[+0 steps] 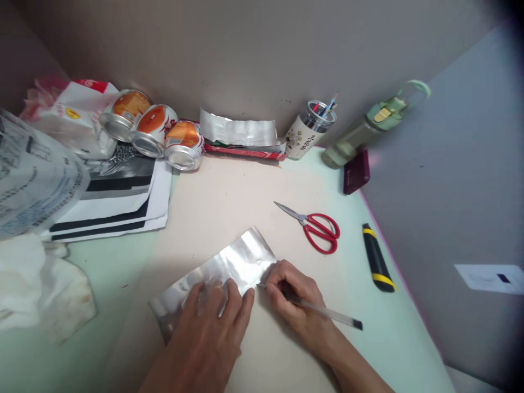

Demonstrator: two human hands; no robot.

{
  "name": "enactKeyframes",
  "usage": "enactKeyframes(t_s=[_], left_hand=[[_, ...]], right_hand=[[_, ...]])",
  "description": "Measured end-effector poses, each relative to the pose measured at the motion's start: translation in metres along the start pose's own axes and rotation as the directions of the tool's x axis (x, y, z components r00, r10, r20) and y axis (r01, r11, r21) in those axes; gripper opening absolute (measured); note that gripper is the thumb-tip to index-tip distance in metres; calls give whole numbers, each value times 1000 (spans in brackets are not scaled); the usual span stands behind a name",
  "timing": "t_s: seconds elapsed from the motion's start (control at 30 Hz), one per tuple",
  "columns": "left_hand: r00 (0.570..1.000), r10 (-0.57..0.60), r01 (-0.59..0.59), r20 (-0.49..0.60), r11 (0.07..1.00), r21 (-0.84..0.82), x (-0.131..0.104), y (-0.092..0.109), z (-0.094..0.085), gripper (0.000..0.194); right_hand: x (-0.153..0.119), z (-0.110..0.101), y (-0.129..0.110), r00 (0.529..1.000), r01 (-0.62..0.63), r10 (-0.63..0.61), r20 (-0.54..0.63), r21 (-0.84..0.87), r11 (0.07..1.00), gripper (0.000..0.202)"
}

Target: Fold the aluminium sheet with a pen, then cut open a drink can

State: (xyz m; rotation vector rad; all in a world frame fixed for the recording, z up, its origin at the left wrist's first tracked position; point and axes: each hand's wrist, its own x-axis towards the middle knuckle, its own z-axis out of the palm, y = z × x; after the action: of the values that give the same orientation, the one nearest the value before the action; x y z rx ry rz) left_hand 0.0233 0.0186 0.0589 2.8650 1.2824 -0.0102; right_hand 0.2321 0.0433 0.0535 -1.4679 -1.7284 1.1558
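A pale green desk (118, 267) spreads from lower left under a cream mat (221, 202); at lower centre the left hand (213, 327), fingers apart, presses a silver sheet (241, 256), the right hand (297, 303) pinches a pen (339, 316); a grey wall (417, 191) fills the right

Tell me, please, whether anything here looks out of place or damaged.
Mainly the crumpled white cloth at the left: brownish marks make it look soiled. The metal sheet under the left hand is slightly creased.

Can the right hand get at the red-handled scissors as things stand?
Probably yes: nothing stands between the right hand and the scissors, but it would likely have to release the pen first.
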Motion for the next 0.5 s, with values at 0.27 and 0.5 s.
enactKeyframes(t_s=[0.27,0.5], left_hand=[[1000,-2,3,-23,1000,23,-1,-1,-5,52],[1000,7,-7,-24,1000,16,-3,0,-4,53]], right_hand=[[3,1,-8,999,32,-36,-41,-78,996,18],[2,-3,-6,999,29,-27,32,-55,998,20]])
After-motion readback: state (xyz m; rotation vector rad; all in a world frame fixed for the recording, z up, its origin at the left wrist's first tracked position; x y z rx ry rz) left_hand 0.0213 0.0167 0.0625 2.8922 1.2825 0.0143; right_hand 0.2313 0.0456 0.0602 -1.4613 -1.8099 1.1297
